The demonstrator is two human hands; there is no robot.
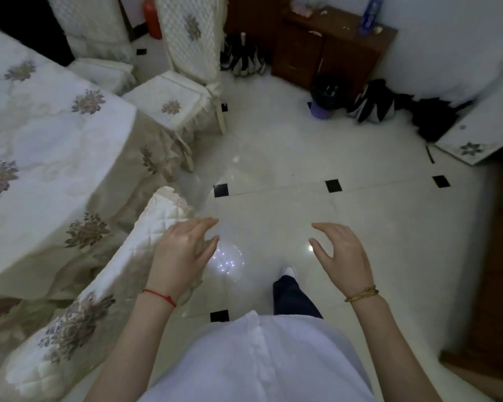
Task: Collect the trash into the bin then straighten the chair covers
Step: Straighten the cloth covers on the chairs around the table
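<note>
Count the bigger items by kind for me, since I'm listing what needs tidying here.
Covered chairs: 3
Table: 1
Bin: 1
Cabinet: 1
Blue bottle: 1
Total: 7

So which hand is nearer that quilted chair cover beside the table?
Left. The left hand lies against the top edge of the quilted chair cover; the right hand hovers open over bare floor, well clear of it.
</note>
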